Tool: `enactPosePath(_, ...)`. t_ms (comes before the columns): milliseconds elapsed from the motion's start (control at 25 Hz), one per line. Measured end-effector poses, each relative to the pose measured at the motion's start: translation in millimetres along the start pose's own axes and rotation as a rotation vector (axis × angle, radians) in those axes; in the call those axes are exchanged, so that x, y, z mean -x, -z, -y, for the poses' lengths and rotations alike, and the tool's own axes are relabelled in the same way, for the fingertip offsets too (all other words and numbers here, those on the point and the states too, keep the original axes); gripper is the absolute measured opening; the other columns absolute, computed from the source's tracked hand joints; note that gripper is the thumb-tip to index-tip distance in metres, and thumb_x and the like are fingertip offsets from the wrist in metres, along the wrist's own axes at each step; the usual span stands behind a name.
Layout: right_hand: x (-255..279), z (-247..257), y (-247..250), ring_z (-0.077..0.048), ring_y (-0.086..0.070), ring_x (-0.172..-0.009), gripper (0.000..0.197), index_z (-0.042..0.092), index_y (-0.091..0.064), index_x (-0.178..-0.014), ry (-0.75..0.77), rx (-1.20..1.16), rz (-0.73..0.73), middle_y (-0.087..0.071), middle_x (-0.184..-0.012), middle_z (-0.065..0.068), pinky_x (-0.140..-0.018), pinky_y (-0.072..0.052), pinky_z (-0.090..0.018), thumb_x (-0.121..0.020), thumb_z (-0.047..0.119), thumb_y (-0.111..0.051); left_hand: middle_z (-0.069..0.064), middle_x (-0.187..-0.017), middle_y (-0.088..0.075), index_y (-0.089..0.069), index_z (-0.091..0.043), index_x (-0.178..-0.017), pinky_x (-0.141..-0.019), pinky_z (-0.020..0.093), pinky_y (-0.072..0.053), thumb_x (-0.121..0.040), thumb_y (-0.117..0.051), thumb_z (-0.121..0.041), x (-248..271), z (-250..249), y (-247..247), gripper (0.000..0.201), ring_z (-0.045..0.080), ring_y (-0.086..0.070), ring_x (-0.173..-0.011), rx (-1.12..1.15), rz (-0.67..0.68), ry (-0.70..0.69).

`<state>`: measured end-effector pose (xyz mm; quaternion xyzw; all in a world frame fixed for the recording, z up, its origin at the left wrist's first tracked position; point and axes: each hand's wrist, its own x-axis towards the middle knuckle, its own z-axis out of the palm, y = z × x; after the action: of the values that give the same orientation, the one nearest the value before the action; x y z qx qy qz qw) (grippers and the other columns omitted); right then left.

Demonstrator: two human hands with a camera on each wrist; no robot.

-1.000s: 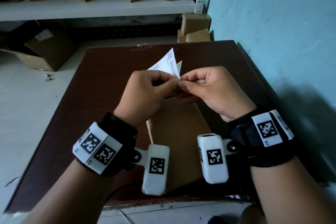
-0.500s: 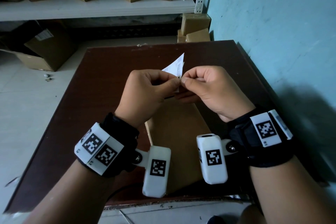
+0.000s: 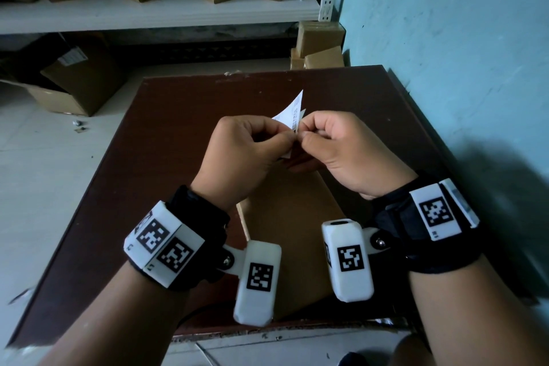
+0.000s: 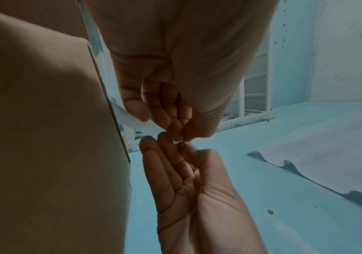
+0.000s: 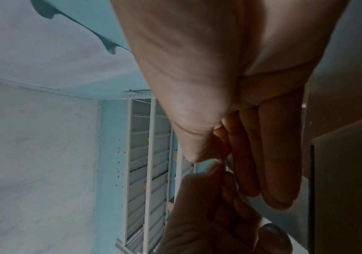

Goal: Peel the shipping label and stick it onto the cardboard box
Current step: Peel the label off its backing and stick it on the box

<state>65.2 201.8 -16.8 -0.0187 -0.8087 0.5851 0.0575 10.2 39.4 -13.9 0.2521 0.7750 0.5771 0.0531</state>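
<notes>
A white shipping label (image 3: 292,111) with small print stands up between my two hands above the brown table (image 3: 166,140). My left hand (image 3: 252,147) pinches its near corner between thumb and forefinger. My right hand (image 3: 332,142) pinches the same corner from the other side, thumb tips almost touching. The flat brown cardboard box (image 3: 294,229) lies on the table right below both hands, partly hidden by my wrists. In the left wrist view the box (image 4: 45,137) fills the left side and the label (image 4: 136,122) shows as a pale strip behind the fingers.
A blue wall (image 3: 460,68) runs close along the table's right edge. A white shelf (image 3: 148,12) at the back carries several small cartons. An open carton (image 3: 71,80) lies on the floor at left, and stacked cartons (image 3: 320,44) stand beyond the table's far edge.
The label has turned more edge-on between my fingers, so less of its printed face shows. Both hands stay together at the same spot over the box.
</notes>
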Motion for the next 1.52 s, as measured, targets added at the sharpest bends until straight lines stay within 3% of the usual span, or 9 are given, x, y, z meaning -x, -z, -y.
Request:
enactPosePath(240, 1.2, 2.5, 0.0, -0.034, -0.073, -0.087, 0.013, -0.002, -0.064, -0.089, -0.007, -0.038, -0.027, -0.072, -0.090, -0.025, -0.080, -0.062, -0.049, -0.096, 0.003, -0.054, -0.006, -0.063, -0.067, -0.074, -0.008, -0.079, -0.053, 0.015, -0.046, -0.090, -0.069, -0.017, -1.3, -0.8, -2.9, 0.015, 0.002, -0.059, -0.056, 0.044, 0.001, 0.051)
enactPosePath(360, 1.0, 3.3, -1.4, -0.038, -0.072, -0.088, 0.016, 0.000, -0.065, -0.089, -0.032, -0.070, -0.060, -0.072, -0.089, -0.024, -0.078, -0.062, -0.050, -0.095, 0.010, -0.054, -0.001, -0.067, -0.067, -0.073, -0.006, -0.080, -0.055, 0.018, -0.048, -0.092, -0.066, -0.014, -2.4, -0.8, -3.4, 0.016, 0.004, -0.059, -0.059, 0.072, -0.004, 0.053)
enactPosePath(480, 2.3, 7.1, -1.7, -0.030, -0.075, -0.088, 0.018, -0.004, -0.060, -0.105, -0.126, -0.243, -0.062, -0.074, -0.092, -0.019, -0.074, -0.063, -0.038, -0.098, 0.012, -0.057, 0.006, -0.071, -0.068, -0.072, -0.004, -0.081, -0.058, 0.023, -0.050, -0.093, -0.064, -0.013, -2.9, 1.2, -3.0, 0.017, 0.008, -0.059, -0.062, 0.078, -0.006, 0.047)
enactPosePath(600, 2.1, 5.1, -1.4, -0.022, -0.076, -0.090, 0.034, 0.003, -0.059, -0.118, -0.142, -0.227, -0.071, -0.076, -0.098, -0.011, -0.077, -0.063, -0.038, -0.093, 0.025, -0.066, -0.002, -0.068, -0.068, -0.072, -0.003, -0.084, -0.057, 0.018, -0.048, -0.094, -0.062, -0.011, -2.1, 1.5, -3.7, 0.016, 0.005, -0.060, -0.061, 0.097, 0.001, 0.061)
enactPosePath(720, 2.4, 4.5, -2.4, -0.020, -0.076, -0.087, 0.024, 0.004, -0.069, -0.110, -0.093, -0.173, -0.067, -0.078, -0.094, -0.011, -0.078, -0.063, -0.035, -0.092, 0.021, -0.066, -0.007, -0.061, -0.067, -0.072, -0.007, -0.081, -0.054, 0.015, -0.047, -0.094, -0.063, -0.010, -2.1, 1.0, -4.2, 0.016, 0.001, -0.061, -0.058, 0.109, -0.006, 0.055)
enactPosePath(880, 3.8, 5.0, -1.8, -0.022, -0.077, -0.079, 0.016, 0.002, -0.073, -0.102, -0.094, -0.215, -0.106, -0.078, -0.086, -0.013, -0.068, -0.062, -0.031, -0.094, 0.013, -0.064, -0.006, -0.063, -0.066, -0.072, -0.002, -0.084, -0.053, 0.015, -0.047, -0.094, -0.063, -0.009, -1.9, 0.4, -5.5, 0.015, 0.000, -0.060, -0.057, 0.130, -0.012, 0.044)
enactPosePath(1160, 0.8, 1.0, -0.8, -0.024, -0.076, -0.084, 0.012, 0.010, -0.074, -0.097, -0.057, -0.049, -0.167, -0.078, -0.087, -0.008, -0.080, -0.061, -0.049, -0.095, 0.014, -0.063, -0.002, -0.071, -0.071, -0.072, -0.012, -0.079, -0.057, 0.025, -0.052, -0.094, -0.062, -0.012, -1.0, -2.2, -5.2, 0.018, 0.007, -0.064, -0.066, 0.141, 0.024, 0.071)
enactPosePath(1360, 1.3, 5.3, 4.0, -0.023, -0.076, -0.073, 0.011, 0.011, -0.069, -0.092, -0.059, -0.095, -0.248, -0.076, -0.083, -0.011, -0.068, -0.063, -0.040, -0.091, 0.002, -0.062, 0.005, -0.074, -0.074, -0.074, -0.014, -0.081, -0.058, 0.025, -0.053, -0.091, -0.068, -0.014, -7.4, -5.2, 15.8, 0.012, 0.012, -0.064, -0.064, 0.028, 0.067, 0.002)
enactPosePath(1520, 1.7, 8.2, 7.3, -0.019, -0.075, -0.068, 0.012, 0.011, -0.067, -0.090, -0.043, -0.105, -0.293, -0.076, -0.082, -0.009, -0.060, -0.060, -0.028, -0.091, 0.000, -0.063, 0.000, -0.079, -0.076, -0.076, -0.015, -0.090, -0.065, 0.021, -0.053, -0.090, -0.070, -0.010, -9.9, -4.8, 32.7, 0.008, 0.007, -0.068, -0.071, 0.053, 0.083, -0.002)
